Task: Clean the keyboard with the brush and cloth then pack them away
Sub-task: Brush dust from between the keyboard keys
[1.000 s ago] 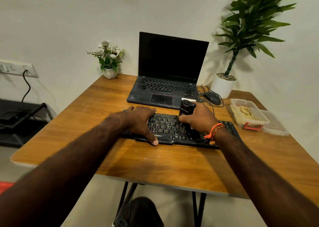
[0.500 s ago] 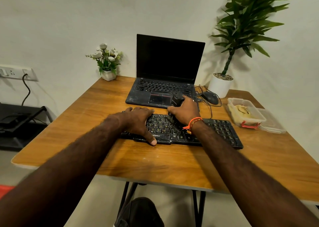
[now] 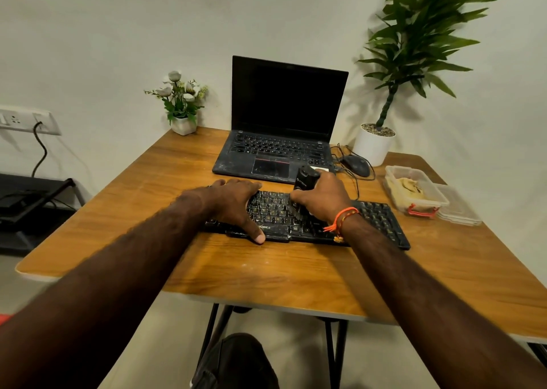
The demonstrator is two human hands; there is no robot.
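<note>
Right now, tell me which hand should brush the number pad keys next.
Right. The right hand already grips the brush, bristles down mid-keyboard, nearest the number pad. The left hand lies flat on the left end, steadying it.

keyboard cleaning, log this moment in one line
stage: brushing | right hand: grips brush on keyboard | left hand: rests flat on keyboard | cloth: in container

At frame centre the keyboard [image 3: 310, 220] lies on the bench [image 3: 266, 276], the laptop [image 3: 281, 140] behind it, the mouse [image 3: 356, 165] and container [image 3: 414, 193] toward the right, flower pot [image 3: 183, 125] upper left.
</note>
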